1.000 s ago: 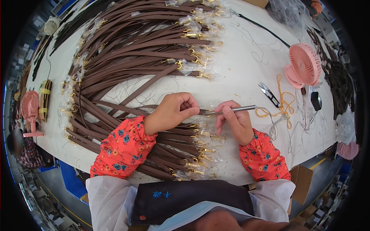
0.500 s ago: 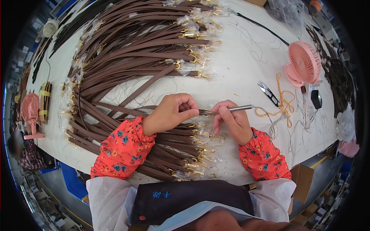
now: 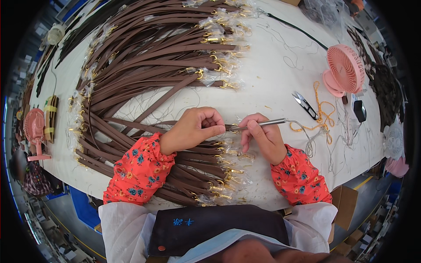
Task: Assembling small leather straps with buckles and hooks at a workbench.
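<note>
My left hand is closed in a pinch on the end of a brown strap in the middle of the table. My right hand grips a slim metal pen-shaped tool with a grey cord trailing from its back. The tool's thin tip points left and meets the pinched strap end; whether they touch cannot be made out. Under and around my left hand lie many brown straps with gold clasps in clear plastic wrap.
A larger heap of brown straps spreads across the far left. Thread snips, an orange cord and a pink fan stand to the right. Another pink fan is at the left edge. Loose threads lie on the white table.
Both hands hold nearly the same place and grip. The whole picture has shifted very slightly to the left.
</note>
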### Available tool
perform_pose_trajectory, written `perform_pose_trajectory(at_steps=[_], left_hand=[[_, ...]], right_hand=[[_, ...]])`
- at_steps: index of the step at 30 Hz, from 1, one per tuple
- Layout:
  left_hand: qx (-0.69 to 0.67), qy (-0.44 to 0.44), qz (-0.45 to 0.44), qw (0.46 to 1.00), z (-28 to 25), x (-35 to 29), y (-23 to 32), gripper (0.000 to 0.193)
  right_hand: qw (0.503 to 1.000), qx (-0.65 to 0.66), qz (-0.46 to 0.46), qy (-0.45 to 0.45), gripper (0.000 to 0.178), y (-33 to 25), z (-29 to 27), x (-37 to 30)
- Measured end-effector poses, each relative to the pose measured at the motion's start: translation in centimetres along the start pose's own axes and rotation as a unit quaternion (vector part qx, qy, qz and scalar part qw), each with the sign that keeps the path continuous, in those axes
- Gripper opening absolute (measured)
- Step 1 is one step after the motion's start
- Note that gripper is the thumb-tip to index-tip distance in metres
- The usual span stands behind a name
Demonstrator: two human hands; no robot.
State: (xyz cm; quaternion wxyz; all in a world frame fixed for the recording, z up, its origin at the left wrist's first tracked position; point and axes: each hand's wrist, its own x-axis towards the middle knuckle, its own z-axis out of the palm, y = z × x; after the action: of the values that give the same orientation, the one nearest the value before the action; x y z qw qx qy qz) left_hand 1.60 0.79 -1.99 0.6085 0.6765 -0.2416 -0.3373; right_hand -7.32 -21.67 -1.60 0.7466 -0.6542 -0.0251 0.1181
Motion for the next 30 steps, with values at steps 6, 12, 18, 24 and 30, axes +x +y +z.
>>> perform_pose_trajectory(at_steps=[6, 12, 18, 24, 30], left_hand=[[-0.002, 0.085, 0.019, 0.996, 0.5, 0.1, -0.8, 0.013], [0.226, 0.071, 0.092, 0.967, 1.3, -0.2, 1.0, 0.011], [0.244, 0.087, 0.12, 0.958, 1.3, -0.1, 0.4, 0.006], [0.197, 0.038, 0.073, 0.977, 0.1, -0.1, 0.3, 0.006], [0.199, 0.016, 0.076, 0.977, -0.1, -0.1, 0.2, 0.005]], right_hand=[[1.0, 0.004, -0.002, 0.008, 0.032, 0.0, 0.1, -0.1], [1.0, 0.014, -0.01, 0.017, 0.034, 0.1, 0.0, -0.2], [1.0, 0.008, -0.012, 0.012, 0.033, 0.2, 0.0, -0.1], [1.0, 0.01, -0.009, 0.003, 0.031, 0.2, 0.0, 0.0], [1.0, 0.01, -0.01, -0.002, 0.031, 0.3, 0.0, 0.0]])
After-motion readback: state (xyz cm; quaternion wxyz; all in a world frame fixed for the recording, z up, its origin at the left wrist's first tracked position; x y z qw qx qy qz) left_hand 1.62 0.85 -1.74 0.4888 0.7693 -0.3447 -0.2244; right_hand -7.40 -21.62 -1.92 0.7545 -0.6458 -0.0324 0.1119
